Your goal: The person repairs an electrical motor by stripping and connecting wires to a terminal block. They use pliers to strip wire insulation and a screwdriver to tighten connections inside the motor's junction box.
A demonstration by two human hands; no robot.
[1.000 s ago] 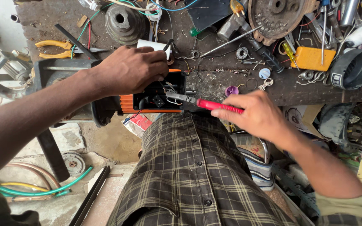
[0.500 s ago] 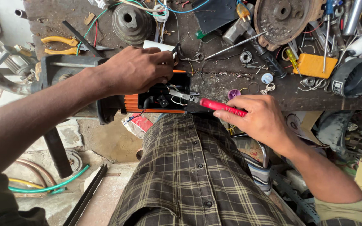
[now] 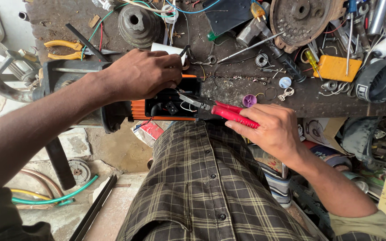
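Note:
My left hand point(image 3: 141, 73) rests on top of an orange and black power tool point(image 3: 168, 107) at the near edge of the dark workbench point(image 3: 228, 87), gripping its open end. My right hand point(image 3: 275, 129) holds red-handled pliers point(image 3: 226, 111) whose jaws reach into the tool's open black housing, among small wires. A white piece point(image 3: 166, 48) shows just beyond the left fingers. My checked shirt point(image 3: 211, 187) fills the lower middle.
Yellow-handled pliers point(image 3: 65, 49) lie at the far left of the bench. A grey pulley point(image 3: 136, 21), a rusty disc point(image 3: 307, 15), a yellow block point(image 3: 337, 67), screwdrivers and washers crowd the bench. A green hose point(image 3: 59, 198) lies on the floor.
Both hands and the pliers stay on the tool; only the view has shifted slightly, with the pliers' jaws sitting a little deeper in the housing.

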